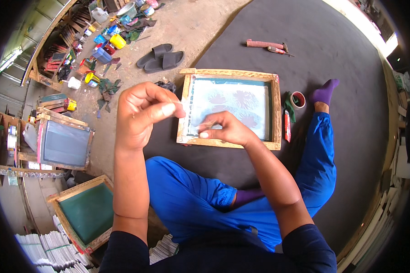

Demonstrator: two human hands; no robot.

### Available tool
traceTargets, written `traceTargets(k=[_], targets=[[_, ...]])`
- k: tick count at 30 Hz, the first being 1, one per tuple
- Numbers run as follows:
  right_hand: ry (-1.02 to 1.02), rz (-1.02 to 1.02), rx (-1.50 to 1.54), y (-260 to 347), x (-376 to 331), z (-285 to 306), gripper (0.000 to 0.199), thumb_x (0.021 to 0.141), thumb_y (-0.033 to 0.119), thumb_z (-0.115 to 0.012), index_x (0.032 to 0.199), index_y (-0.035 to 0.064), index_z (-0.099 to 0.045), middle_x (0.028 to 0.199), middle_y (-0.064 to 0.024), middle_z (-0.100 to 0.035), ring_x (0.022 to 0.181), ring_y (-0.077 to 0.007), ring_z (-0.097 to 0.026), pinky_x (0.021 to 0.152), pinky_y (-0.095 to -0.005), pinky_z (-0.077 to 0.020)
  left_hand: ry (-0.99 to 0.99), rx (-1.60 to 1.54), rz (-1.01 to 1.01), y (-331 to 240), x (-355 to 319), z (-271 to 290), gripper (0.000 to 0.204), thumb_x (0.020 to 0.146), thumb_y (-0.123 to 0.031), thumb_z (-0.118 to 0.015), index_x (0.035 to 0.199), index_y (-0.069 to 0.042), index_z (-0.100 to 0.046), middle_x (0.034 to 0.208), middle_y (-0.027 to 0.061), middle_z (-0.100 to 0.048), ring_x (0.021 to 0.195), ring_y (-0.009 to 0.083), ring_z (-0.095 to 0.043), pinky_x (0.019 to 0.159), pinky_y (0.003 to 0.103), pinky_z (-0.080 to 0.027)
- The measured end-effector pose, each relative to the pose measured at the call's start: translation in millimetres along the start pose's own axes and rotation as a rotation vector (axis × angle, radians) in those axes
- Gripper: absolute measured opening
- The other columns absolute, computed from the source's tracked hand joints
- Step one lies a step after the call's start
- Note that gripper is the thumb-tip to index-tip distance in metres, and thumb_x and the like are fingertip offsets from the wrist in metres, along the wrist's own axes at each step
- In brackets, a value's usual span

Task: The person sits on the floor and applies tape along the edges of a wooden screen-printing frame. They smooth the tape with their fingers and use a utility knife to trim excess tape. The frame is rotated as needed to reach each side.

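My left hand (148, 113) is raised beside the left edge of a wooden-framed printing screen (275, 118), its thumb and fingertips pinched together. Whatever is in that pinch is too small to make out. My right hand (228, 128) hovers over the lower left of the screen, thumb and fingers drawn together and slightly blurred. Something thin and pale seems to be at its fingertips, but I cannot name it. The pale mesh (223, 109) carries several leafy, flower-like shapes, with a dark green band along its top and right sides.
The screen lies on a dark padded surface (351, 150). Right of it are a tape roll (298, 100), a green cloth (289, 108) and a red-and-white tube (287, 127). A hammer-like tool (264, 44) lies farther off. Sandals (164, 59), paint pots (118, 41) and other screens (64, 143) stand left.
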State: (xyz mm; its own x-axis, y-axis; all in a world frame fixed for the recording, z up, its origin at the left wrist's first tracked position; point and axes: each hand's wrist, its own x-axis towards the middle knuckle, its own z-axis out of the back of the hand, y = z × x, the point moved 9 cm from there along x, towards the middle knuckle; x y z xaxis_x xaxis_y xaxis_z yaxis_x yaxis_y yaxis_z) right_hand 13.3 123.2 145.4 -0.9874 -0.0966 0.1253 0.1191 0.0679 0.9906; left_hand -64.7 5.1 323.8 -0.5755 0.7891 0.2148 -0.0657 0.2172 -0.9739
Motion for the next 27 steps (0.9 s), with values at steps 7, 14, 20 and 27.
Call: traceTargets(k=[7, 14, 20, 27], targets=[[-0.068, -0.269, 0.246, -56, -75, 26, 0.015, 0.094, 0.013, -0.077, 0.097, -0.0015, -0.074, 0.085, -0.0100, -0.075, 0.079, -0.0160, -0.069, 0.075, -0.0316, -0.0553, -0.225, -0.082, 0.032, 8, -12, 49, 0.006, 0.091, -0.003, -0.067, 0.096, -0.001, -0.066, 0.095, 0.0169, -0.073, 0.083, 0.0258, -0.073, 0.081, 0.039, -0.061], [-0.282, -0.391, 0.249, -66, -131, 62, 0.023, 0.093, 0.016, -0.077, 0.111, 0.0024, -0.071, 0.082, -0.0041, -0.069, 0.076, -0.0120, -0.064, 0.067, -0.0264, -0.0498, -0.310, 0.072, 0.123, 42, -30, 74, 0.006, 0.090, -0.006, -0.073, 0.093, -0.002, -0.070, 0.096, 0.0133, -0.074, 0.085, 0.0223, -0.073, 0.083, 0.038, -0.061], [-0.321, -0.396, 0.312, -62, -153, 67, 0.046, 0.096, 0.020, -0.075, 0.135, 0.0106, -0.053, 0.077, 0.0045, -0.051, 0.067, -0.0064, -0.044, 0.056, -0.0243, -0.0343, -0.344, 0.120, 0.126, 53, -37, 88, 0.007, 0.088, -0.006, -0.076, 0.092, -0.002, -0.070, 0.097, 0.0126, -0.075, 0.084, 0.0209, -0.073, 0.082, 0.036, -0.060], [-0.231, -0.280, 0.221, -34, -170, 54, 0.047, 0.084, 0.007, -0.080, 0.122, 0.0107, -0.054, 0.096, -0.0007, -0.056, 0.072, -0.0057, -0.047, 0.063, -0.0229, -0.0370, -0.346, 0.169, 0.210, 62, -39, 98, 0.005, 0.088, -0.004, -0.075, 0.091, -0.002, -0.071, 0.090, 0.0115, -0.075, 0.079, 0.0187, -0.073, 0.078, 0.033, -0.060]])
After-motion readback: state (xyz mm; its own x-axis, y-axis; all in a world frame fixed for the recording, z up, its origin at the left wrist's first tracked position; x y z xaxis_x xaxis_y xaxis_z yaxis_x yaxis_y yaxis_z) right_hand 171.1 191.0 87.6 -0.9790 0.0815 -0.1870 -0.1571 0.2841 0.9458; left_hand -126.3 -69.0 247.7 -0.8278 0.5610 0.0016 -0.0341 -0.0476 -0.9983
